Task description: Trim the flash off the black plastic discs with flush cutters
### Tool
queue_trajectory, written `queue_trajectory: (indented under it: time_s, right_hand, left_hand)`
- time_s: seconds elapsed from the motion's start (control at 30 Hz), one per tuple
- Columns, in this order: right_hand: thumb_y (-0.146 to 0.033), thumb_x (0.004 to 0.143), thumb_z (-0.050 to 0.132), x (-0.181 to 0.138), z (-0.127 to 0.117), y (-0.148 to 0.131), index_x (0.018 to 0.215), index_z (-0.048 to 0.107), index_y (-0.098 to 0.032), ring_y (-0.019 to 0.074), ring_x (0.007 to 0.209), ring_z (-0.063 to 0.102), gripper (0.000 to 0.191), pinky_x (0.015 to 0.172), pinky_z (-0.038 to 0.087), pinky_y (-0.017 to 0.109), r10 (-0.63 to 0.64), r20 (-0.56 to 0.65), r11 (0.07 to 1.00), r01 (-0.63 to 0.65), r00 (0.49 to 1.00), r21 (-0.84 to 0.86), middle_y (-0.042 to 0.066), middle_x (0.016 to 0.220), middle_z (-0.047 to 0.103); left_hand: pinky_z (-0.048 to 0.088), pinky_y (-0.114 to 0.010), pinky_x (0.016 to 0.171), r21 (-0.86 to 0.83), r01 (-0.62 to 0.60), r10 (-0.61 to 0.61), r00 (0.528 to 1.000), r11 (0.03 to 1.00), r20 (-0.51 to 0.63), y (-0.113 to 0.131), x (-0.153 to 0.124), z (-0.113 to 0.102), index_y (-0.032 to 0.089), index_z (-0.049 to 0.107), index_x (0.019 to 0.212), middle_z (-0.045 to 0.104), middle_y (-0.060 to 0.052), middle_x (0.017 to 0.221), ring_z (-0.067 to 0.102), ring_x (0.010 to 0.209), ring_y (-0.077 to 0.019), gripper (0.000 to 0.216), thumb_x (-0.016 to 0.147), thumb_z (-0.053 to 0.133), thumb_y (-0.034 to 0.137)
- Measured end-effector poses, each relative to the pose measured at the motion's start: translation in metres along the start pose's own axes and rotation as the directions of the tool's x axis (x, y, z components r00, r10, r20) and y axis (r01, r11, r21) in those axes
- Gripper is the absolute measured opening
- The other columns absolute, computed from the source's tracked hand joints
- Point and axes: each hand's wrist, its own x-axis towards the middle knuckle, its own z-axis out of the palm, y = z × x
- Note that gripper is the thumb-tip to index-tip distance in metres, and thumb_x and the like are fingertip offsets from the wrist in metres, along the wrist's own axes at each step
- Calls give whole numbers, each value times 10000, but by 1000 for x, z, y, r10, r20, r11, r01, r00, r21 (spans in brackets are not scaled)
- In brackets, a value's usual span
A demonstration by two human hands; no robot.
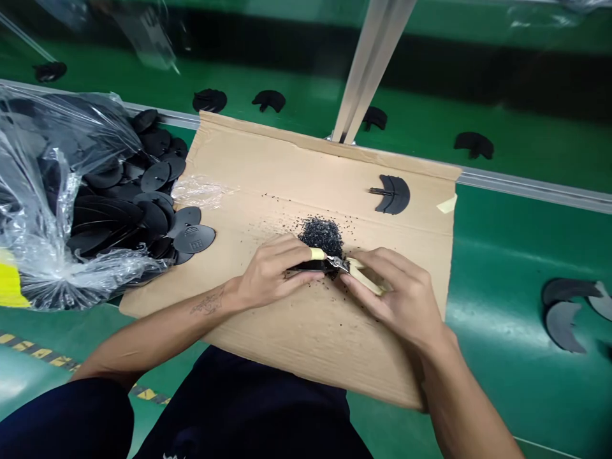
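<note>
1. While a small black part (306, 266) is pinched between the fingers and thumb of the left hand (272, 271) low over the cardboard sheet (287, 172), a cream-handled knife (361, 274) is gripped by the closed fingers of the right hand (401, 296), its blade set against the part's right end.
2. Edge trimming is judged to be the step in hand, since a heap of black shavings (321, 234) lies just beyond the hands.
3. A short, controlled stroke seems called for next, with the blade kept off the left thumb, which is close to its tip.
4. A clear bag (43, 191) of black discs (143, 197) is seen at the left, spilling onto the cardboard; a fan-shaped piece (393, 194) lies at its far right.
5. Nothing is seen between blade and part; further crescent pieces (564, 312) lie on the green surface (502, 268), well apart to the right.
</note>
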Motion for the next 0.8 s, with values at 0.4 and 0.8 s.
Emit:
queue_trajectory:
  time_s: [0.4,0.8]
  right_hand:
    - [-169,950,596,-4,13,-12,1047,636,-209,176,724,647,112,619,478,334,-273,-105,962,268,956,-56,62,871,748]
    - [-158,869,703,-4,5,-6,1087,631,-231,195,733,663,241,622,503,346,-169,-289,983,182,942,20,67,881,733]
  left_hand:
    - [599,-267,775,-55,-105,104,994,993,-20,1,-4,0,147,667,1016,755,-84,941,722,888,-162,118,946,679,241]
    - [571,-305,791,29,-38,36,997,999,71,-2,-1,0,143,633,1141,704,-90,1009,664,929,-171,309,893,499,17]
